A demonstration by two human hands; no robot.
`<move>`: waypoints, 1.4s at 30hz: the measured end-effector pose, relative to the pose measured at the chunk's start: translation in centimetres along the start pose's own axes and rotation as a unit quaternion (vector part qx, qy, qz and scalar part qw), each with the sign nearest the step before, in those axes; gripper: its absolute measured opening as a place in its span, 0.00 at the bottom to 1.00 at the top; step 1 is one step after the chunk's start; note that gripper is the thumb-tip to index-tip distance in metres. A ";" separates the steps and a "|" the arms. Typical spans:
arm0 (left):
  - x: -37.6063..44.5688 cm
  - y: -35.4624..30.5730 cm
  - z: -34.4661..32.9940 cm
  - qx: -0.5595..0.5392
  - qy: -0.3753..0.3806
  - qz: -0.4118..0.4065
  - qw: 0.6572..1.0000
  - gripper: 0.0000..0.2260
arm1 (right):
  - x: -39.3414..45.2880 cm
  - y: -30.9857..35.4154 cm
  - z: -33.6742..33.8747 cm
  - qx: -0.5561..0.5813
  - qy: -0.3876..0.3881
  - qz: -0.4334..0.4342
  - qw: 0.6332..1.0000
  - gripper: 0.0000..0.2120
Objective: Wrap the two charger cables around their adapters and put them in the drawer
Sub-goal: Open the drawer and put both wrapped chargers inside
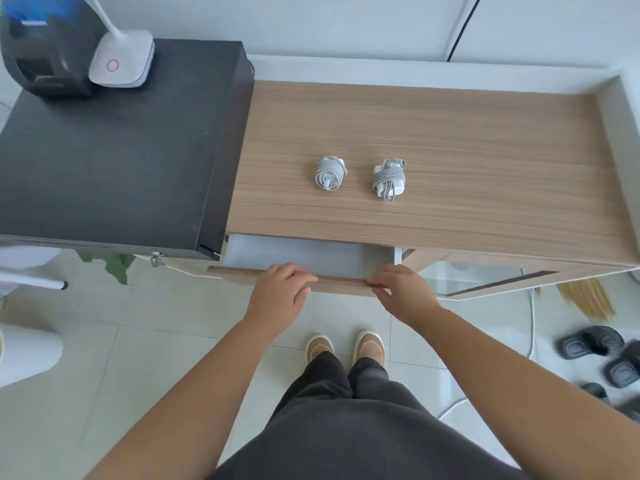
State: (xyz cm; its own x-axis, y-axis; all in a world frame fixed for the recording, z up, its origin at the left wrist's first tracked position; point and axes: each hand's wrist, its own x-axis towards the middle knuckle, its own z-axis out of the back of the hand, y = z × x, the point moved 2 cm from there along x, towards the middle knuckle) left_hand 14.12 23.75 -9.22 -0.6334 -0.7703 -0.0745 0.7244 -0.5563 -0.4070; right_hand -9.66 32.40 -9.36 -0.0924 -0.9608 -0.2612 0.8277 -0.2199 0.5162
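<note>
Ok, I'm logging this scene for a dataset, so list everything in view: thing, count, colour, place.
wrapped chargers: 2, white, cabinet top, left one, right one
cabinet: 1, wood
drawer: 1, white inside, partly open
black unit: 1, left of cabinet
lamp base: 1, white, on black unit
dark machine: 1, back left
slippers: several, dark, floor right
shoes: 2, tan
left hand: fingers curled over drawer front
right hand: fingers gripping drawer front
</note>
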 end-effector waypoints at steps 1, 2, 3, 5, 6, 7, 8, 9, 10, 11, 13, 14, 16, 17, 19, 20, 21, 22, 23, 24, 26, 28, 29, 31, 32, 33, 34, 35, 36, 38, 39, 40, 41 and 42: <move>-0.3 -0.1 0.0 -0.003 0.000 0.000 1.000 0.10 | -0.2 0.0 0.0 -0.003 0.008 0.001 1.000 0.12; -0.5 -0.2 0.1 -0.008 0.001 0.004 1.000 0.10 | -0.5 0.1 -0.1 -0.005 0.015 0.000 1.000 0.12; -0.8 -0.3 0.0 -0.016 0.003 0.012 1.000 0.10 | -0.8 0.2 -0.2 -0.006 0.022 -0.002 1.000 0.12; -1.1 -0.5 -0.1 -0.034 0.009 0.030 0.999 0.10 | -1.4 0.3 -0.3 0.003 0.032 -0.006 0.999 0.11; -1.1 -0.7 -0.1 -0.045 0.011 0.039 0.998 0.10 | -1.6 0.4 -0.4 0.014 0.029 -0.005 0.999 0.11; -0.9 -0.9 0.0 -0.057 0.013 0.046 0.997 0.11 | -1.7 0.5 -0.3 0.029 0.020 -0.002 0.999 0.10; -0.5 -1.1 0.3 -0.067 0.011 0.050 0.996 0.12 | -1.7 0.6 -0.1 0.047 0.007 -0.001 0.999 0.10; 0.2 -1.2 0.7 -0.074 0.006 0.047 0.996 0.12 | -1.5 0.6 0.4 0.065 -0.010 -0.003 0.998 0.11; 1.1 -1.4 1.2 -0.080 -0.003 0.040 0.996 0.12 | -0.9 0.6 1.0 0.082 -0.035 -0.005 0.996 0.13; 2.3 -1.6 1.9 -0.086 -0.015 0.033 0.996 0.12 | 0.0 0.5 1.9 0.095 -0.066 -0.008 0.993 0.14; 5.1 -1.8 3.4 -0.101 -0.041 0.033 0.994 0.12 | 2.1 0.7 4.3 0.120 -0.129 -0.033 0.984 0.17; 6.9 -1.9 4.1 -0.103 -0.047 0.033 0.993 0.13 | 3.4 0.8 5.6 0.128 -0.157 -0.050 0.978 0.18; 10.6 -1.9 5.3 -0.079 -0.039 0.019 0.996 0.17 | 6.3 1.1 8.2 0.106 -0.195 -0.072 0.972 0.23; 12.6 -1.9 5.7 -0.059 -0.027 0.012 0.998 0.21 | 7.8 1.2 9.3 0.073 -0.192 -0.078 0.975 0.27; 16.0 -1.8 6.5 -0.022 -0.007 0.010 1.000 0.29 | 10.5 1.3 11.2 -0.005 -0.147 -0.083 0.986 0.34; 17.5 -1.8 6.9 -0.009 0.003 0.007 1.000 0.32 | 11.6 1.4 11.8 -0.037 -0.111 -0.081 0.990 0.38; 18.7 -1.8 7.2 0.000 0.016 0.002 1.000 0.35 | 12.6 1.3 12.3 -0.063 -0.070 -0.077 0.993 0.41; 19.8 -1.8 7.3 0.011 0.036 -0.005 0.999 0.38 | 13.4 1.3 12.5 -0.090 -0.029 -0.070 0.993 0.43; 20.5 -1.9 7.4 0.026 0.061 -0.015 0.998 0.41 | 14.1 1.2 12.6 -0.118 0.005 -0.064 0.991 0.44; 21.2 -1.9 7.4 0.042 0.090 -0.022 0.995 0.43 | 14.6 1.1 12.6 -0.143 0.031 -0.058 0.988 0.45; 22.2 -1.8 7.3 0.076 0.141 -0.031 0.987 0.45 | 15.3 0.8 12.2 -0.166 0.064 -0.054 0.983 0.44; 22.8 -1.6 7.0 0.102 0.176 -0.033 0.978 0.44 | 15.6 0.4 11.8 -0.153 0.069 -0.054 0.984 0.42; 23.0 -1.5 7.0 0.098 0.185 -0.030 0.977 0.43 | 15.6 0.3 11.7 -0.139 0.065 -0.055 0.987 0.41; 23.2 -1.3 7.1 0.058 0.192 -0.022 0.979 0.40 | 15.4 0.0 11.4 -0.099 0.046 -0.060 0.992 0.39; 23.2 -1.3 7.1 0.033 0.193 -0.019 0.980 0.38 | 15.2 -0.1 11.2 -0.079 0.034 -0.065 0.994 0.39; 23.2 -1.2 7.0 0.010 0.191 -0.017 0.981 0.36 | 15.1 -0.3 11.1 -0.059 0.021 -0.071 0.996 0.38; 23.2 -1.1 7.0 -0.010 0.187 -0.014 0.982 0.34 | 14.9 -0.4 10.9 -0.040 0.008 -0.079 0.996 0.37; 23.0 -1.0 6.9 -0.027 0.180 -0.011 0.983 0.31 | 14.8 -0.5 10.7 -0.022 -0.004 -0.087 0.996 0.37; 22.9 -0.9 6.7 -0.041 0.171 -0.008 0.984 0.28 | 14.6 -0.6 10.5 -0.006 -0.015 -0.094 0.995 0.36; 22.4 -0.8 6.5 -0.048 0.148 -0.005 0.988 0.24 | 14.0 -0.6 10.1 0.007 -0.034 -0.094 0.995 0.35; 22.1 -0.8 6.4 -0.048 0.136 -0.005 0.990 0.22 | 13.5 -0.4 9.9 0.008 -0.040 -0.090 0.995 0.34; 21.7 -0.8 6.3 -0.051 0.124 -0.007 0.991 0.21 | 13.0 -0.2 9.7 0.008 -0.045 -0.085 0.995 0.34; 21.2 -0.8 6.3 -0.059 0.114 -0.009 0.992 0.20 | 12.4 0.1 9.4 0.011 -0.050 -0.081 0.995 0.34; 20.7 -0.9 6.3 -0.068 0.105 -0.010 0.992 0.20 | 11.7 0.5 9.0 0.015 -0.054 -0.077 0.995 0.33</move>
State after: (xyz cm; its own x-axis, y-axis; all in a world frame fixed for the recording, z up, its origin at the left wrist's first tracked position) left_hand 2.05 6.36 -4.68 -0.7004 -0.6697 -0.2468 0.6767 -0.5131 -0.5279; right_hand -15.31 19.52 -4.84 -0.2771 -0.9277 -0.2503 0.7825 -0.3691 0.5015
